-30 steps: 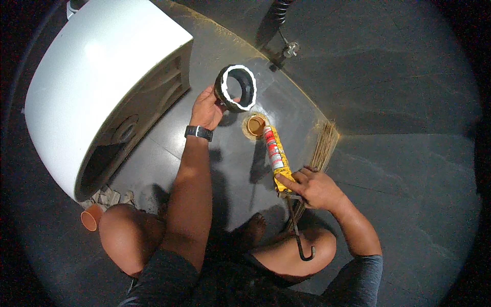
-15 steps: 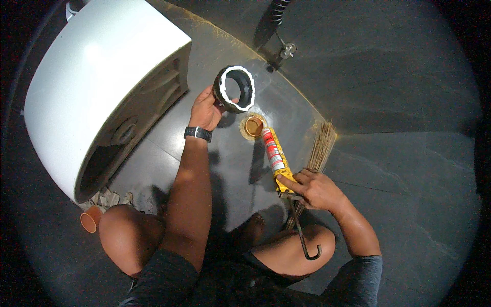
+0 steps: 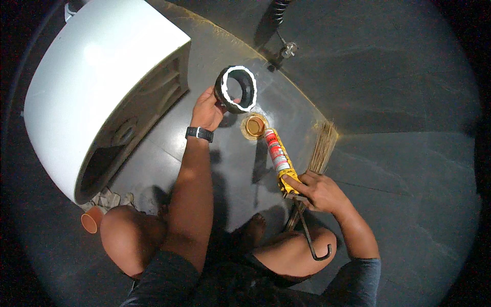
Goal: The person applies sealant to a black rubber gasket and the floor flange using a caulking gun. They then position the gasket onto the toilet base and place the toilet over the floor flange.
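My left hand [image 3: 207, 110] is closed on a black ring fitting [image 3: 222, 94] with a bead of white paste round its upper rim, held up beside the orange pipe opening [image 3: 255, 125] in the dark tiled floor. My right hand [image 3: 319, 189] grips a yellow caulking gun [image 3: 288, 176] that holds a white-and-red cartridge [image 3: 276, 151]. The gun's nozzle end points toward the pipe opening, just to its lower right, and its hooked rod [image 3: 309, 238] extends back over my right knee.
A white ceramic toilet bowl [image 3: 92, 61] lies at the left. Crumpled pale material [image 3: 110, 197] and a short orange pipe piece [image 3: 91, 221] are near my left knee. A straw broom [image 3: 325, 143] lies along the right wall. A valve [image 3: 289, 49] and dark hose [image 3: 279, 10] are on the far wall.
My right hand and the caulking gun have shifted slightly right and down. My left hand and the ring have stayed almost still.
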Demonstrator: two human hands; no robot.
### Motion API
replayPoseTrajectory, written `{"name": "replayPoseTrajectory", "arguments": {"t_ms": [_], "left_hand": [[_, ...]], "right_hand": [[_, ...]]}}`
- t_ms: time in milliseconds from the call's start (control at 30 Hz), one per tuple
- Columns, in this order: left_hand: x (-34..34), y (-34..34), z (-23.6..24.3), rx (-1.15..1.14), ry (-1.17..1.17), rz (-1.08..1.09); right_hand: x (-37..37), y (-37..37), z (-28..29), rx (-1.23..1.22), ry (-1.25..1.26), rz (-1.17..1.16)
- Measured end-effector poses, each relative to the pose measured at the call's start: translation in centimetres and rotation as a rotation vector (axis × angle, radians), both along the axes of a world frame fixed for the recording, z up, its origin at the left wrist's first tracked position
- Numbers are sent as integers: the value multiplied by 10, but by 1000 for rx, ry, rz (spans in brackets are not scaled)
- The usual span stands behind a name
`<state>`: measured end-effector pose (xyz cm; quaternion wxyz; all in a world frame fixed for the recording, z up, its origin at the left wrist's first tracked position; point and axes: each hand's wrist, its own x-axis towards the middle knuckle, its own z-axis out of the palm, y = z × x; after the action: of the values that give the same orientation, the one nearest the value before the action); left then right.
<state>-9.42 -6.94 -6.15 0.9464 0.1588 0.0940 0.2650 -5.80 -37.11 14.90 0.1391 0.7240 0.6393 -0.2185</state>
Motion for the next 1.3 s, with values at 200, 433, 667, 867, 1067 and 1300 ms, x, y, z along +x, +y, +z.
{"name": "replayPoseTrajectory", "arguments": {"t_ms": [200,433,667,867,1067,1300], "left_hand": [[2,2,-2,-6,-79,-7],[5,1,-1,0,-26,8],[8,2,-2,-1,22,14],[9,2,4,-18,29,6],[10,2,8,-12,35,19],[12,3,6,3,2,19]], "right_hand": [[-1,-4,0,28,-9,-26],[2,-6,1,4,27,-84],[7,-26,-5,74,67,-204],[6,-31,-8,142,91,-250],[8,-35,-11,148,92,-274],[9,-46,-19,239,124,-330]]}}
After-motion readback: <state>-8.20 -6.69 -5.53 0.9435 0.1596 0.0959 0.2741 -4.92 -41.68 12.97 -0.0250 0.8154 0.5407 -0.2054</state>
